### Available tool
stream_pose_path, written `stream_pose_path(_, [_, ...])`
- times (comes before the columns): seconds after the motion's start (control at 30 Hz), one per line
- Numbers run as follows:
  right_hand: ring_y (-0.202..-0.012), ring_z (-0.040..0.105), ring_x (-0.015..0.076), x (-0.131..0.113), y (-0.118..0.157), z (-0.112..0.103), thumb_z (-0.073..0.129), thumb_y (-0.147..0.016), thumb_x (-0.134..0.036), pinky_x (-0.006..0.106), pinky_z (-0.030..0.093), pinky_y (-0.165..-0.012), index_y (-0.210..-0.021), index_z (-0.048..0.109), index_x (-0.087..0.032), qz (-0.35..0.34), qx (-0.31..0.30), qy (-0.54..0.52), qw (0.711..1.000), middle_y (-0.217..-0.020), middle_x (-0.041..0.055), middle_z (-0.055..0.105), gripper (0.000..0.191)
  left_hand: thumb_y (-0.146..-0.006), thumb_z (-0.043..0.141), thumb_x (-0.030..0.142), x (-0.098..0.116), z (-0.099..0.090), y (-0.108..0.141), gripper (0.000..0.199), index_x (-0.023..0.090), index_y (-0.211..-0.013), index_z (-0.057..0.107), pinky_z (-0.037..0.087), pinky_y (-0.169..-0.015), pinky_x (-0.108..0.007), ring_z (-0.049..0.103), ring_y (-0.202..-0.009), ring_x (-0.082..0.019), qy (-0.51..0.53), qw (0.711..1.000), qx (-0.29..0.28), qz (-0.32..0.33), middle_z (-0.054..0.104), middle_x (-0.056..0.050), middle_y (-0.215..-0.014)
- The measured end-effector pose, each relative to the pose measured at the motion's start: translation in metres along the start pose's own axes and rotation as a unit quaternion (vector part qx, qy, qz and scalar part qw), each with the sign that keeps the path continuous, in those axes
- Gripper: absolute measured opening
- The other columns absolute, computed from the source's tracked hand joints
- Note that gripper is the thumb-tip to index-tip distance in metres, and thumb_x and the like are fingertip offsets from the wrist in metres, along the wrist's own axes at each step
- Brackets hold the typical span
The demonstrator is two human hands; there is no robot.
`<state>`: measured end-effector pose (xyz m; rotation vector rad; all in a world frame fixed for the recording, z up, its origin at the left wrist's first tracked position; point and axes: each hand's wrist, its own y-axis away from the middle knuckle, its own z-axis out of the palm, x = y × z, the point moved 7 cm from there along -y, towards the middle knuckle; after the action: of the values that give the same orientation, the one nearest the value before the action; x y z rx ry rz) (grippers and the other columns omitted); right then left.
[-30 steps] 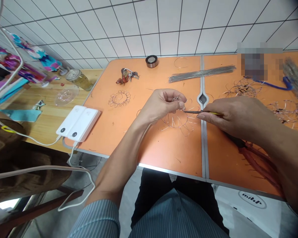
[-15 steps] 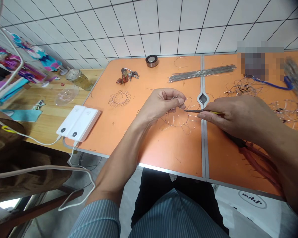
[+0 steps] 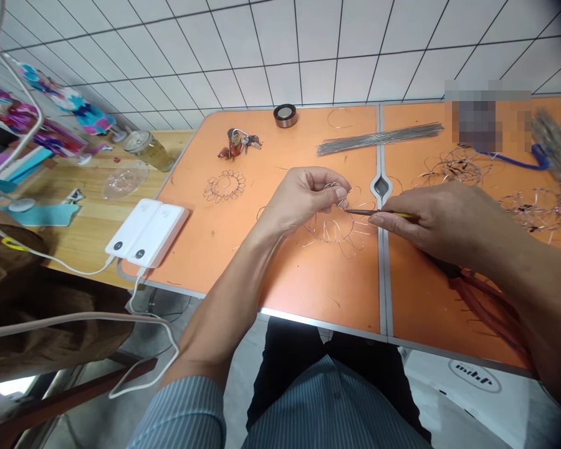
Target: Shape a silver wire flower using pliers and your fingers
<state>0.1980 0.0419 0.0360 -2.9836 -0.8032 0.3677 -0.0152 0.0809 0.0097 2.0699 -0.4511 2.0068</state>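
Observation:
My left hand point(image 3: 325, 190) is closed, thumb against fingers, on the upper edge of a looped wire ring point(image 3: 330, 240). Thin wire petals and loose ends stick out around it, and part of the ring is hidden behind the fingers. In my right hand point(image 3: 430, 215) is a slim pointed tool point(image 3: 359, 212) with a dark tip and a yellow part near the grip; its exact kind is unclear. The tip meets the wires just beside my left fingertips. Under my right forearm lie red-handled pliers point(image 3: 486, 305), partly covered.
A finished-looking wire flower ring point(image 3: 225, 186), keys point(image 3: 243, 142) and a tape roll point(image 3: 285, 115) lie on the orange table point(image 3: 224, 262). Behind is a bundle of straight wires point(image 3: 378, 138). Tangled wire pieces point(image 3: 458, 165) are at right. A white power bank point(image 3: 147, 232) with cables sits left.
The pointed tool and my right hand have shifted very slightly left, and the tip has dipped a little. My left hand stays on the wire ring, nearly still.

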Motion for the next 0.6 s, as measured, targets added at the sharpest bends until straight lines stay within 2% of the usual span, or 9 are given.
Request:
stream_pose_path(0.17, [-0.06,0.047,0.024,0.003,-0.001,0.001,0.049,-0.109,-0.077,0.04,0.026,-0.063,-0.07,0.058,-0.029,0.02,-0.016,-0.024,0.999,-0.063,0.0045,0.059,0.063,-0.084,0.101,0.051,0.002,0.001,0.001,0.039,0.018,-0.094,0.084,0.056,-0.071,-0.029,0.075,-0.079,-0.017,-0.001,1.0,-0.005,0.012,0.082,-0.006,-0.082])
stream_pose_path(0.37, [-0.055,0.037,0.0215,0.0,-0.001,0.0,0.051,-0.108,-0.077,0.041,0.025,-0.064,-0.066,0.052,-0.028,0.025,-0.023,-0.043,0.998,-0.056,0.003,0.05,0.065,-0.086,0.098,0.044,0.005,0.003,0.002,0.03,0.019,-0.093,0.084,0.055,-0.069,-0.029,0.074,-0.079,-0.017,-0.021,0.999,0.008,0.03,0.082,-0.005,-0.084])
stream_pose_path(0.6, [-0.055,0.034,0.0174,-0.005,-0.002,0.0,0.052,-0.112,-0.067,0.041,0.028,-0.065,-0.065,0.041,-0.026,0.042,-0.059,-0.093,0.993,-0.055,-0.0006,0.039,0.064,-0.092,0.093,0.034,0.013,0.005,0.005,0.017,0.019,-0.089,0.086,0.052,-0.066,-0.029,0.068,-0.073,-0.014,-0.039,0.996,0.02,0.084,0.08,-0.004,-0.083])
